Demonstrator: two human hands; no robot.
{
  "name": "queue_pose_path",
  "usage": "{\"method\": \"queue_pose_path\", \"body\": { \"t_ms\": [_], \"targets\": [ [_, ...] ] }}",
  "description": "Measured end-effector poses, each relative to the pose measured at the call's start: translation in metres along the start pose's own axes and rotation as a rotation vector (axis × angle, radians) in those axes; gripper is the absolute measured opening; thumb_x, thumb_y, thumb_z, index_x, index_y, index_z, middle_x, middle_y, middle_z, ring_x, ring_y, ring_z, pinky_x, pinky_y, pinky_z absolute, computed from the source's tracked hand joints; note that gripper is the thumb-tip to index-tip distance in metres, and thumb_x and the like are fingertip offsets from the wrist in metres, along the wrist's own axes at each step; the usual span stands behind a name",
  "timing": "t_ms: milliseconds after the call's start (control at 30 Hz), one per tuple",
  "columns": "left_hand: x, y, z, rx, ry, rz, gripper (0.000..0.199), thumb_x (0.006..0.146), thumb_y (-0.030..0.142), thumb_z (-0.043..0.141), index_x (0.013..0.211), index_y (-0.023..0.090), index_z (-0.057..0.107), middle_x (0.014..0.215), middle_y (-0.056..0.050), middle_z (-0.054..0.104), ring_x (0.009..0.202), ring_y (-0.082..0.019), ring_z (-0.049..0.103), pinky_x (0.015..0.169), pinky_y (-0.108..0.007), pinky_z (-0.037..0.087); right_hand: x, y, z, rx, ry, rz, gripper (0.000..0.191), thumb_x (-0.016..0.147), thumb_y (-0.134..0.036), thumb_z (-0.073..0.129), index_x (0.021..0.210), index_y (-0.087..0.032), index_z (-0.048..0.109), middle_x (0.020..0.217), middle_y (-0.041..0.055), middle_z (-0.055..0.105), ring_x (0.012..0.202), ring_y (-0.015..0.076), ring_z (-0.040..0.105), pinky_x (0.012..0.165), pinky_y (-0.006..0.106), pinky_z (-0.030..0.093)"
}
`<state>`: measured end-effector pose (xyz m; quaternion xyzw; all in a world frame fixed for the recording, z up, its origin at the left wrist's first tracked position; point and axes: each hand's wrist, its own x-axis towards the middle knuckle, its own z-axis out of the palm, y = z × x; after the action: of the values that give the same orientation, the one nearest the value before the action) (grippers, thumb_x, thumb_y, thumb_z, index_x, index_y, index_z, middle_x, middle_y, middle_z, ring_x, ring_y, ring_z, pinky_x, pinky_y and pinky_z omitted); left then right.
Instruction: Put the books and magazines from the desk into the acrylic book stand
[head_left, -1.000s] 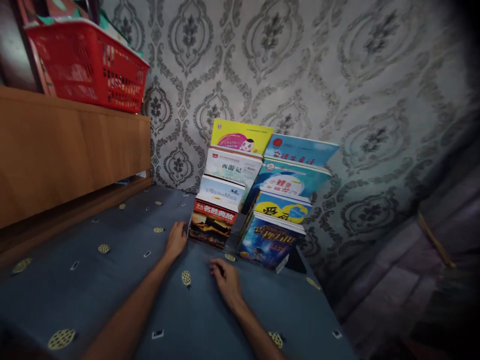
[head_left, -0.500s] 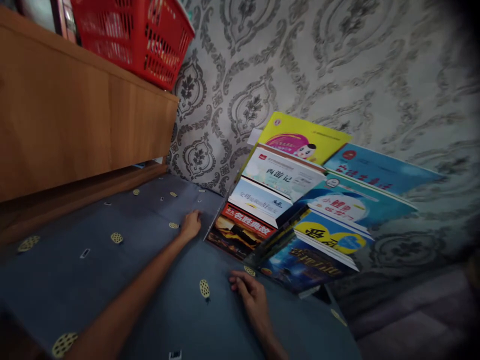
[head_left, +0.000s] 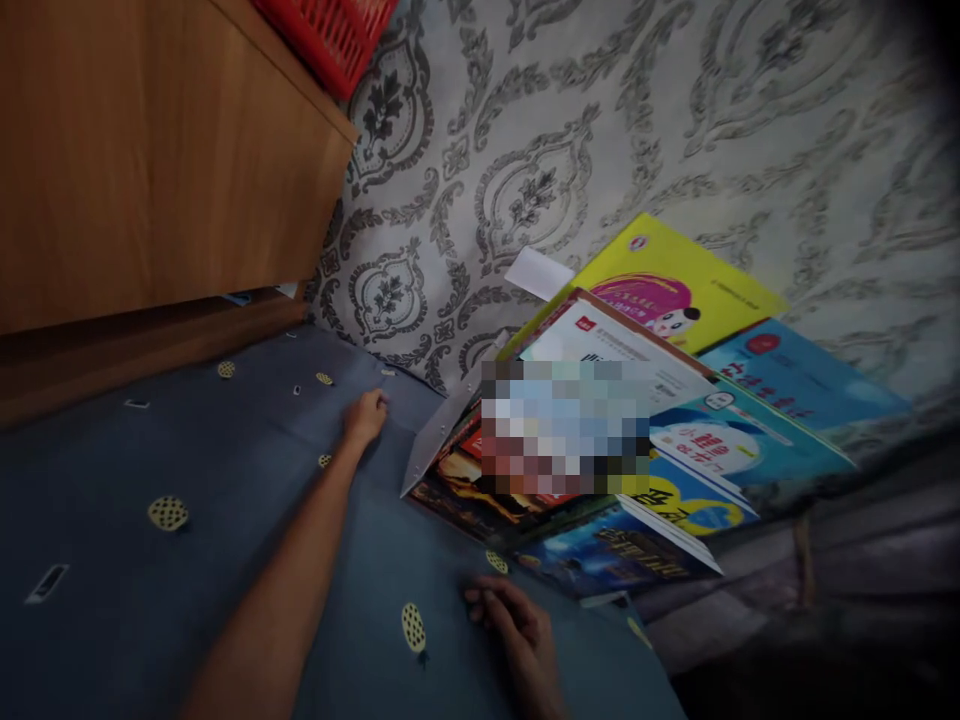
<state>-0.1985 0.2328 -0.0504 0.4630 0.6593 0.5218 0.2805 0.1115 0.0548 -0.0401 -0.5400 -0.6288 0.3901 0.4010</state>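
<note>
My left hand (head_left: 366, 415) reaches far out over a dark blue-grey patterned sheet (head_left: 255, 480). Its fingers are curled together, and their far side is hidden, so I cannot make out whether they hold anything. To its right stands a tilted rack of books, with a pale side panel (head_left: 435, 440) nearest that hand. Closer to me, my right hand (head_left: 521, 635) is just above or on the sheet, fingers loosely bent and apart, nothing in them. Beyond it is the lowest book, with a dark blue cover (head_left: 622, 545). A pixelated patch hides the rack's middle.
Behind the rack is a grey patterned wall (head_left: 525, 190). A yellow book (head_left: 690, 270) and a blue book (head_left: 810, 370) top the rack. At the left, a wooden cabinet (head_left: 172, 180) carries a red basket (head_left: 337, 45). Grey fabric (head_left: 735, 610) lies at the lower right.
The view has tilted and shifted, and the red basket now sits mostly out of frame. Both hands keep about the same places beside the rack. A pixelated patch now covers several books.
</note>
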Motion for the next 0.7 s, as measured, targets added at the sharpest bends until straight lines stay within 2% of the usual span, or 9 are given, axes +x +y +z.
{"method": "queue_pose_path", "body": {
  "t_ms": [67, 133, 200, 267, 367, 467, 533, 633, 700],
  "targets": [
    [-0.002, 0.006, -0.005, -0.181, -0.036, 0.009, 0.028, 0.089, 0.020, 0.044, 0.107, 0.018, 0.065, 0.091, -0.006, 0.073, 0.073, -0.014, 0.069, 0.058, -0.021, 0.049, 0.000, 0.001, -0.001, -0.001, 0.067, 0.004, 0.046, 0.071, -0.064, 0.072, 0.082, -0.020, 0.077, 0.070, 0.0093, 0.074, 0.060, 0.0230, 0.066, 0.059, 0.034, 0.055],
    [-0.007, 0.017, -0.013, -0.335, -0.077, 0.033, 0.030, 0.087, 0.026, 0.045, 0.107, 0.017, 0.065, 0.089, -0.005, 0.072, 0.068, -0.013, 0.068, 0.052, -0.019, 0.047, 0.001, -0.004, -0.005, -0.018, 0.200, -0.016, 0.047, 0.069, -0.065, 0.073, 0.087, -0.021, 0.077, 0.076, 0.0100, 0.076, 0.067, 0.0260, 0.070, 0.063, 0.037, 0.057],
    [-0.013, 0.034, -0.024, -0.494, -0.134, 0.070, 0.031, 0.084, 0.034, 0.050, 0.103, 0.016, 0.067, 0.083, -0.004, 0.071, 0.065, -0.012, 0.066, 0.050, -0.018, 0.045, 0.004, -0.017, -0.010, -0.052, 0.362, -0.085, 0.048, 0.071, -0.062, 0.072, 0.096, -0.021, 0.076, 0.093, 0.0109, 0.078, 0.085, 0.0296, 0.072, 0.076, 0.040, 0.059],
    [-0.019, 0.054, -0.033, -0.718, -0.203, 0.100, 0.033, 0.080, 0.041, 0.058, 0.098, 0.016, 0.069, 0.076, -0.003, 0.068, 0.062, -0.011, 0.064, 0.049, -0.017, 0.044, 0.009, -0.036, -0.012, -0.075, 0.491, -0.177, 0.049, 0.076, -0.058, 0.069, 0.108, -0.021, 0.073, 0.112, 0.0115, 0.075, 0.105, 0.0315, 0.068, 0.090, 0.044, 0.055],
    [-0.026, 0.088, -0.039, -0.993, -0.283, 0.143, 0.037, 0.075, 0.046, 0.067, 0.096, 0.016, 0.070, 0.074, -0.002, 0.067, 0.063, -0.011, 0.063, 0.049, -0.016, 0.043, 0.019, -0.063, -0.007, -0.066, 0.576, -0.276, 0.058, 0.083, -0.056, 0.063, 0.127, -0.018, 0.063, 0.132, 0.0135, 0.065, 0.124, 0.0319, 0.059, 0.102, 0.047, 0.048],
    [-0.042, 0.116, -0.029, -1.008, -0.272, 0.204, 0.040, 0.081, 0.050, 0.063, 0.100, 0.015, 0.069, 0.079, -0.004, 0.070, 0.069, -0.013, 0.065, 0.054, -0.019, 0.048, 0.034, -0.076, 0.002, 0.005, 0.574, -0.304, 0.068, 0.086, -0.056, 0.059, 0.141, -0.016, 0.051, 0.147, 0.0146, 0.051, 0.134, 0.0312, 0.049, 0.107, 0.047, 0.044],
    [-0.059, 0.126, -0.016, -0.936, -0.179, 0.255, 0.043, 0.089, 0.052, 0.055, 0.105, 0.015, 0.068, 0.087, -0.007, 0.072, 0.080, -0.017, 0.068, 0.064, -0.024, 0.053, 0.044, -0.078, 0.008, 0.055, 0.588, -0.317, 0.072, 0.087, -0.057, 0.056, 0.145, -0.015, 0.045, 0.149, 0.0150, 0.049, 0.137, 0.0299, 0.046, 0.109, 0.047, 0.042],
    [-0.091, 0.123, 0.000, -0.732, 0.022, 0.344, 0.043, 0.096, 0.049, 0.046, 0.119, 0.016, 0.062, 0.112, -0.011, 0.070, 0.108, -0.021, 0.064, 0.091, -0.034, 0.053, 0.057, -0.078, 0.012, 0.122, 0.587, -0.366, 0.072, 0.087, -0.057, 0.056, 0.143, -0.013, 0.047, 0.146, 0.0160, 0.052, 0.136, 0.0290, 0.047, 0.113, 0.048, 0.036],
    [-0.112, 0.113, 0.007, -0.626, 0.076, 0.380, 0.042, 0.099, 0.047, 0.042, 0.128, 0.019, 0.056, 0.128, -0.012, 0.064, 0.121, -0.022, 0.058, 0.105, -0.037, 0.045, 0.062, -0.077, 0.013, 0.161, 0.573, -0.381, 0.070, 0.086, -0.058, 0.057, 0.140, -0.013, 0.050, 0.143, 0.0167, 0.054, 0.133, 0.0296, 0.050, 0.113, 0.048, 0.036]
  ]
}}
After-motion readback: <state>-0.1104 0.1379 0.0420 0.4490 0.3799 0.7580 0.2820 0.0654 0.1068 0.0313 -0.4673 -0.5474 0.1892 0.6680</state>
